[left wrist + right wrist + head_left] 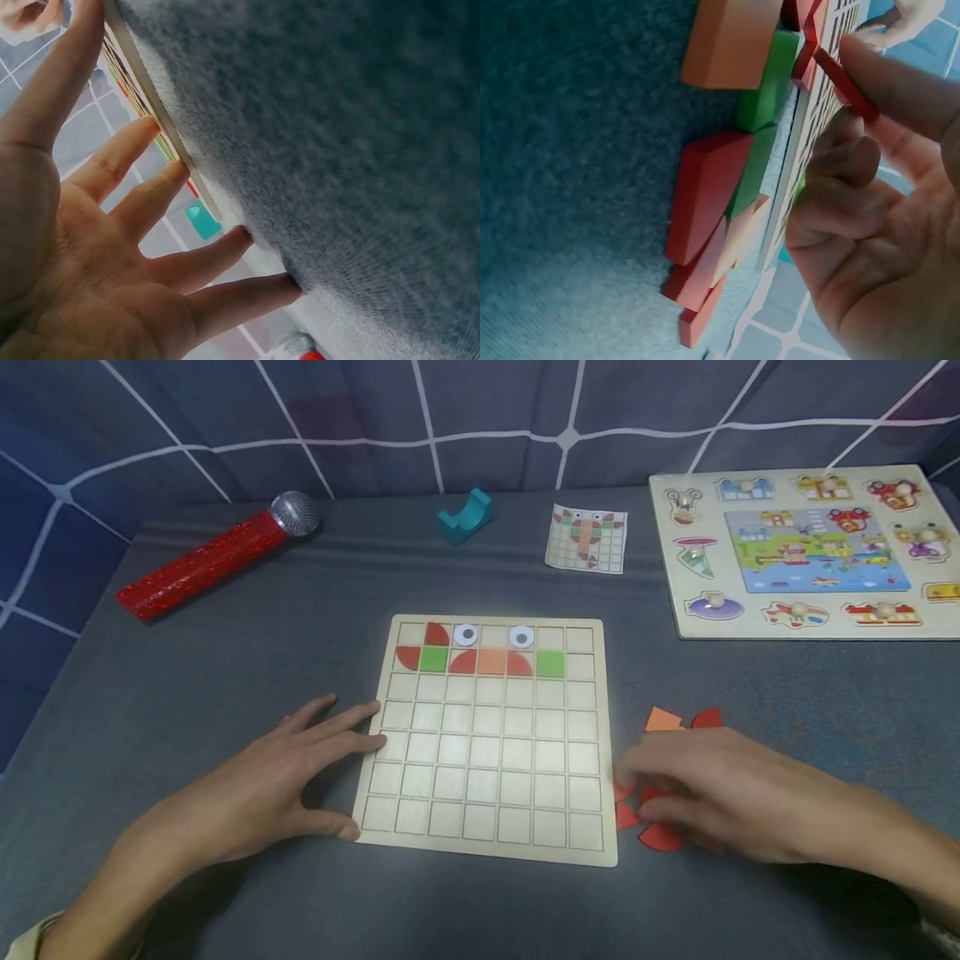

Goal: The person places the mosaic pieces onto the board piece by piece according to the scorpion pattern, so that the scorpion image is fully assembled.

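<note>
A pale wooden grid board (482, 781) lies on the table. Its top two rows hold red quarter-circle pieces (437, 634), green squares (551, 664), an orange square (491, 662) and two eye pieces (521, 637). My left hand (258, 781) is spread at the board's left edge, with thumb and some fingertips touching it. Right of the board, my right hand (731, 793) is over a pile of loose pieces and hides part of it. In the right wrist view it pinches a thin red piece (846, 84) between thumb and finger; the piece's full shape is unclear.
Beyond the board lie a small printed pattern card (587, 539) and a teal curved block (467, 517). A red glittery toy microphone (210, 560) is at the back left. A knobbed picture puzzle (817, 610) occupies the back right, before a tiled-pattern curtain (502, 402).
</note>
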Tool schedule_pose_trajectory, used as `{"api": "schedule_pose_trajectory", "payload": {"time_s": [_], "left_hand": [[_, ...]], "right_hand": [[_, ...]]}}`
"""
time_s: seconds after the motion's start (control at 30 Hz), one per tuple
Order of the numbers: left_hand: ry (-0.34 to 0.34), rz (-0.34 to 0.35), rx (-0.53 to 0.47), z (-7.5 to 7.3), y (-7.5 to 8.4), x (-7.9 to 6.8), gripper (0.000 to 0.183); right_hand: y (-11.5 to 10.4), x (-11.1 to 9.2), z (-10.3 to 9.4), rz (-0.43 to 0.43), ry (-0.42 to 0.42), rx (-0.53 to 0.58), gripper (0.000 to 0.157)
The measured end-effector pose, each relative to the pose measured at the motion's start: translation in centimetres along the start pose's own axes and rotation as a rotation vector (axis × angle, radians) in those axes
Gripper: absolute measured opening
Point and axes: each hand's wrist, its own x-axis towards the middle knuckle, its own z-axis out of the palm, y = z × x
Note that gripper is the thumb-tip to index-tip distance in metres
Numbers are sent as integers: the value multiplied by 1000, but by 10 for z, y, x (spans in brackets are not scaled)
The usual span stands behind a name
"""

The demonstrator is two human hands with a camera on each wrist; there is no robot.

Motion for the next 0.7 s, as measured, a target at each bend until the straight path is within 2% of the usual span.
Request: {"api": "schedule_pose_trajectory", "payload": {"time_s": [0.07, 0.17, 0.3, 0.47, 0.7], "left_hand": [[0, -3, -1, 0, 0, 0, 89], [3, -2, 1, 0, 0, 0, 89], [9, 5, 4, 0, 0, -1, 89], [4, 3, 3, 1, -1, 0, 89], [16, 15, 0, 1, -2, 0, 89]], "right_hand": [[1, 0, -2, -35, 51, 13, 24], [4, 2, -2, -78, 167, -15, 32], [5, 7, -3, -50, 262, -63, 37], [2, 12, -4, 19, 295, -83, 33], [0, 18, -5, 42, 338, -92, 31]]}}
